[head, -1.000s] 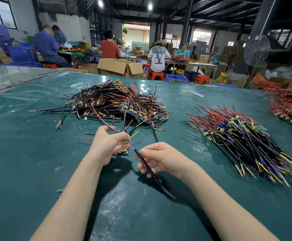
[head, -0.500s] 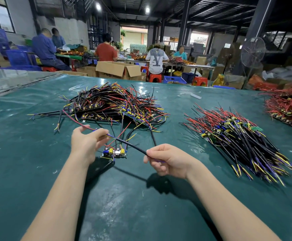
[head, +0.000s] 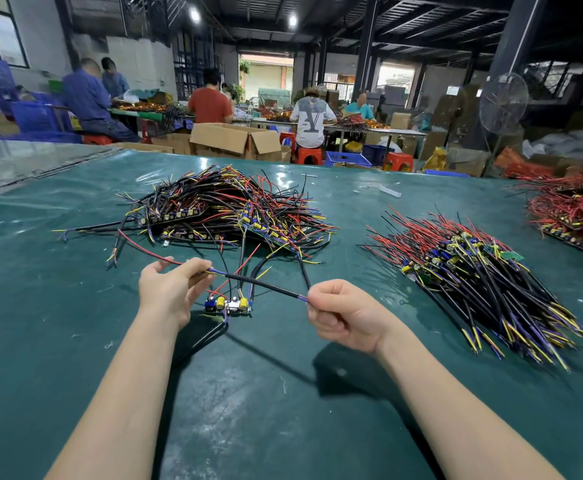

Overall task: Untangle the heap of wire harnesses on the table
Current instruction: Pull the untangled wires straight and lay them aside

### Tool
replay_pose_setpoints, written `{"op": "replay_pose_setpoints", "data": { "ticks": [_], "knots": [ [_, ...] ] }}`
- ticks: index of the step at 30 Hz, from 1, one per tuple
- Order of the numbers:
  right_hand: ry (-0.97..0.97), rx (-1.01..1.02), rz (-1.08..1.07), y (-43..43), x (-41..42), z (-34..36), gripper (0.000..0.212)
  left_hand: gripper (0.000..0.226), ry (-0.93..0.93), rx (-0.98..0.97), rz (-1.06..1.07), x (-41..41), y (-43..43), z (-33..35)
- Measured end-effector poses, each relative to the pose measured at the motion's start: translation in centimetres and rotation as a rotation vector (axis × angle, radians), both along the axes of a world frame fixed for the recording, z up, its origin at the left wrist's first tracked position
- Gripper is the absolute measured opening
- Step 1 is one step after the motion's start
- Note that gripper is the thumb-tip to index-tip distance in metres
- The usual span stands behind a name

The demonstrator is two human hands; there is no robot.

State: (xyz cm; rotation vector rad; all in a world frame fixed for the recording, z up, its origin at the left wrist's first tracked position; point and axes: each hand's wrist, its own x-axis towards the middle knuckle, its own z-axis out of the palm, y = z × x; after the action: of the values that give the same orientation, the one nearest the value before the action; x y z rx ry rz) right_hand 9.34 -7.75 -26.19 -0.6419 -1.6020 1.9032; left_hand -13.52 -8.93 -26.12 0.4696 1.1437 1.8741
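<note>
A tangled heap of black, red and yellow wire harnesses [head: 227, 209] lies on the green table [head: 40, 306] ahead of me. My left hand [head: 167, 289] pinches one harness's wires, a red lead trailing out to the left. My right hand [head: 340, 315] pinches the purple-tipped end of its black sleeved cable [head: 266, 285], stretched between both hands. The harness's small circuit board [head: 228, 305] with yellow and blue parts hangs below the left hand, near the table. Other wires from the heap cross under the stretched cable.
A sorted pile of harnesses [head: 473, 271] lies fanned out at right. Another red wire pile [head: 574, 213] sits at the far right edge. Cardboard boxes [head: 234, 138], stools and seated workers stand beyond the table's far edge. A fan [head: 503, 102] stands at back right.
My hands have drawn apart and lifted, pulling the black cable from a steep slant to a nearly level stretch. The circuit board came out from under my left hand into view.
</note>
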Motion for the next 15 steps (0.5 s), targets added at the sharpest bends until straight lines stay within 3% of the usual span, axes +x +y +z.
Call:
{"op": "replay_pose_setpoints", "data": {
  "ticks": [4, 6, 8, 9, 11, 13, 15],
  "knots": [
    [-0.138, 0.032, 0.228, -0.3, 0.7, 0.2, 0.010, 0.017, -0.016, -0.047, -0.075, -0.2, -0.1, 0.0],
    [-0.200, 0.046, 0.372, -0.1, 1.3, 0.3, 0.029, 0.010, -0.011, -0.071, -0.141, -0.2, -0.4, 0.2],
    [-0.183, 0.038, 0.443, 0.3, 2.3, 0.4, 0.045, 0.032, -0.041, -0.088, -0.226, -0.4, -0.7, 0.5],
    [-0.134, 0.013, 0.425, 0.7, 2.9, 0.5, 0.051, 0.043, -0.051, -0.088, -0.302, -0.4, -0.9, 0.8],
    [-0.088, -0.070, 0.186, 1.1, 3.1, 0.6, 0.055, 0.049, -0.032, -0.094, -0.496, 0.5, -1.3, 1.3],
    [-0.122, -0.097, -0.138, 1.4, 2.1, 0.0, 0.045, 0.034, 0.047, -0.132, -0.674, 2.5, -1.7, 1.6],
    [-0.097, -0.092, -0.258, 1.2, 0.4, -0.6, 0.031, 0.018, 0.168, -0.168, -0.833, 4.4, -2.0, 1.5]
  ]
}}
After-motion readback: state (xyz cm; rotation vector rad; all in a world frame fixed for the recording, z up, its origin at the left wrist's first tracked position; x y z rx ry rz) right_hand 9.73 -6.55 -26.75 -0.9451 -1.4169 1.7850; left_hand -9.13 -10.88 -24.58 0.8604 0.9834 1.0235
